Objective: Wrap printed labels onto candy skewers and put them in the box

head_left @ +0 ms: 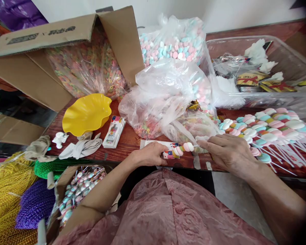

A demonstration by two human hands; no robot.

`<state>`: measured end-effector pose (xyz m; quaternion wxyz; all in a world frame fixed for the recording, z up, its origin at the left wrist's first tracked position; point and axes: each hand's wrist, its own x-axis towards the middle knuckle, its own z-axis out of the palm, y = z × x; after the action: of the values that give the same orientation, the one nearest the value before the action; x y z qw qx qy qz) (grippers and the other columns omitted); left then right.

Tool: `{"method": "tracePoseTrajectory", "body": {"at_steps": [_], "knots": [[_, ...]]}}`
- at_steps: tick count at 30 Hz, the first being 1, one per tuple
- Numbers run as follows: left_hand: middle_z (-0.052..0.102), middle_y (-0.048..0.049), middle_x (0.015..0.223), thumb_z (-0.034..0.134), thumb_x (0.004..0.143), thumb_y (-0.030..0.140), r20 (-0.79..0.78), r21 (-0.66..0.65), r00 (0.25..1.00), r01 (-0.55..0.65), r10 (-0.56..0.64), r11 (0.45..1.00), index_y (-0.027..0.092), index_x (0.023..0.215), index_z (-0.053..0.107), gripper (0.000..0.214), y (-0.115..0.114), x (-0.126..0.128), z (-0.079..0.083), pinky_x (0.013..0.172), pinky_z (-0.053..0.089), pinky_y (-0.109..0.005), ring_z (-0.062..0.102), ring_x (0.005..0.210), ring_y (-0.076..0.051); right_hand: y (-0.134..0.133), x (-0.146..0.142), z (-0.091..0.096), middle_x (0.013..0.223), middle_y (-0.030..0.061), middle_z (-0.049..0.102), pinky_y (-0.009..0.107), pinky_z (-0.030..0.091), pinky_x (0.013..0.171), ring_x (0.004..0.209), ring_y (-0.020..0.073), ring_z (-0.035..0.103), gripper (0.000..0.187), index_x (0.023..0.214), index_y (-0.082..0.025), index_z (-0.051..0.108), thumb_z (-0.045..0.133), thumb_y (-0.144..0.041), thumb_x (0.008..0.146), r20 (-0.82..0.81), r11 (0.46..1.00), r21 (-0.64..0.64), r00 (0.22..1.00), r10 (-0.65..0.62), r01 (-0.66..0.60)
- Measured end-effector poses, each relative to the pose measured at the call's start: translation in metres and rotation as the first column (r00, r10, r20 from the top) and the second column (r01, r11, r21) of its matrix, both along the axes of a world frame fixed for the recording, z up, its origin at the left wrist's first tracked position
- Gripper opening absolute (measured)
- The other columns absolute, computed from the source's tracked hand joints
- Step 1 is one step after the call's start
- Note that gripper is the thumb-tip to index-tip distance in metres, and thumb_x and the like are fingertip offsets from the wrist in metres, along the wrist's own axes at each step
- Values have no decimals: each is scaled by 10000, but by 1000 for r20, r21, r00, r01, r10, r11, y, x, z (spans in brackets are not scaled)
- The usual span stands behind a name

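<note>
A short skewer of pink, white and green candies (185, 148) points right from my left hand (153, 153), whose fingers are curled around its left end; the stick is hidden. Beneath the candies is a colourfully printed sleeve (167, 155). My right hand (226, 153) is at the near edge of a clear plastic bag (193, 127) of coloured candies, its fingers together on a whitish fold. To the right of that hand, finished-looking candy skewers (275, 124) with white sticks lie in a pile.
A yellow wavy bowl (86, 114), a stack of printed sleeves (114, 132) and a cloth strip (83, 148) lie left. Behind stand a cardboard box (123, 41), a marshmallow bag (173, 44) and a clear bin (290, 51). Below left is a box of wrapped skewers (79, 187).
</note>
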<state>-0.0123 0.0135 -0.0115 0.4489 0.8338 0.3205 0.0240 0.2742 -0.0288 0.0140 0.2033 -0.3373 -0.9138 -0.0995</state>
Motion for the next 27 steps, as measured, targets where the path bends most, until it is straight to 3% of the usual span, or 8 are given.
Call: {"method": "tracePoseTrajectory", "body": {"at_steps": [5,9,14,17,20,23,27], "knots": [[468,61,672,779,662,303,136,-349,987,-35,88,937,145,792,633,251,3,2,0,577,323,-202,400,616,-89,6,-4,9,741,14,622,284,359,604,683,151,574,303,1146,-158,582,462,-28,900,-10,996,56,997,77,-77],[531,44,730,830,615,334,239,-472,955,-42,173,880,136,862,663,358,1,9,-5,617,368,-212,449,658,-100,7,-10,6,764,25,637,300,363,614,700,168,568,349,1202,-134,555,498,-23,876,30,991,111,997,68,-71],[613,31,779,809,658,330,232,-377,958,-70,168,924,151,978,698,383,-1,14,-6,672,404,-218,536,716,-124,7,-16,3,711,4,600,303,351,602,649,162,542,364,1160,-159,571,438,-26,848,34,997,12,996,77,-78],[638,12,759,756,721,357,100,-118,969,-215,227,969,152,924,712,292,-1,15,-4,653,383,-229,553,707,-137,6,-19,12,677,-9,581,296,339,582,616,152,535,347,1096,-187,597,404,-33,852,13,993,-113,999,45,-43],[606,6,671,742,728,396,-27,110,930,-361,366,926,141,784,698,265,-1,13,-3,609,343,-241,517,638,-134,6,-19,26,739,13,625,295,359,600,668,158,569,299,1077,-199,614,410,-69,900,-34,990,-136,999,29,-33],[589,32,666,770,690,423,15,-2,936,-352,352,936,152,806,704,301,-3,9,-2,600,334,-229,510,638,-126,9,-17,35,870,47,678,302,397,652,761,174,595,265,1114,-205,618,437,-117,942,-46,991,-114,997,63,-67],[580,56,704,821,615,407,159,-245,955,-207,250,947,163,837,698,352,-5,7,2,649,366,-224,518,690,-129,15,-19,37,883,54,698,323,417,688,792,187,585,258,1156,-194,615,480,-133,945,-39,988,-36,988,148,-150]]}}
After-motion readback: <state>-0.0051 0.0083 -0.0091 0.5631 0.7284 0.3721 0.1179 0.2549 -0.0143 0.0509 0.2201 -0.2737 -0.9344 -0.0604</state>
